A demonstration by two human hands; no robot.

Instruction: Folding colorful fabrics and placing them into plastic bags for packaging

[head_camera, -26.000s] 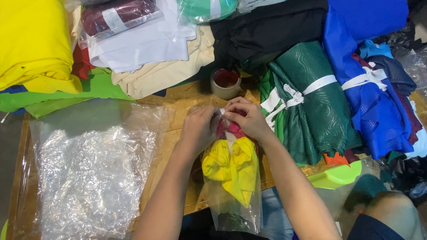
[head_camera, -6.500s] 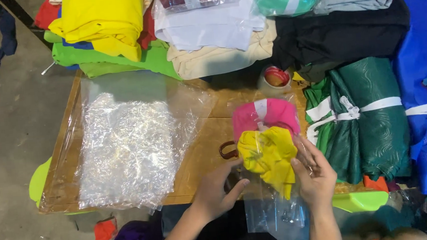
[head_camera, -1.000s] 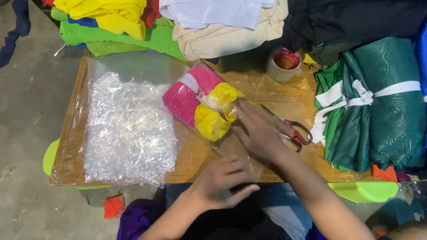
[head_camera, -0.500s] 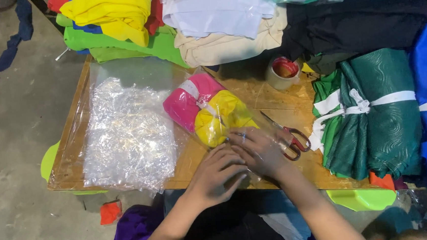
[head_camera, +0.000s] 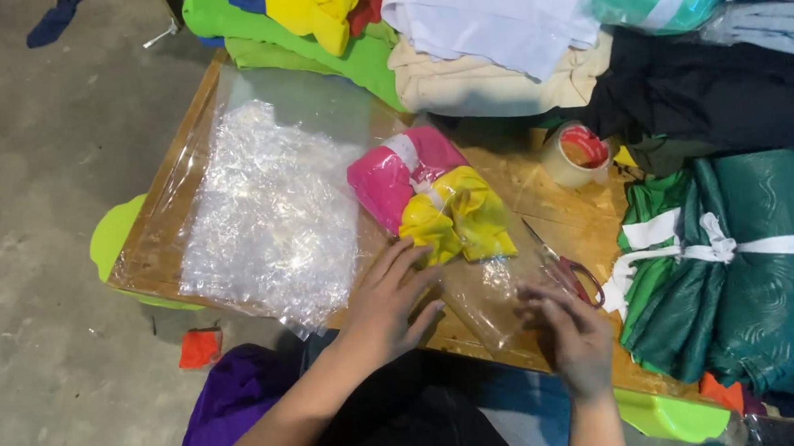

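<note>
Slippage looked the likeliest trouble: the clear bag (head_camera: 474, 273) was slick and only lightly pressed, so its loose open end could slide or crumple under the palms, and the 2 cloth rolls inside might bunch or creep back toward the mouth. Scissors (head_camera: 565, 272) lay just beyond the right hand (head_camera: 574, 336), close enough that a careless sweep could snag the film or nick a finger. The left hand (head_camera: 388, 302) lay flat with fingers spread, fingertips touching the bag just below the yellow roll (head_camera: 457, 224); it pinched nothing. The right hand was also spread, blurred, resting on or just over the bag's empty end; whether it pressed down could not be told. The bag sat on the table (head_camera: 155, 251), between both hands and reaching away from them, with the pink roll (head_camera: 390, 177) at its far end. A sheet stack (head_camera: 268, 212) lay beside the left hand.
</note>
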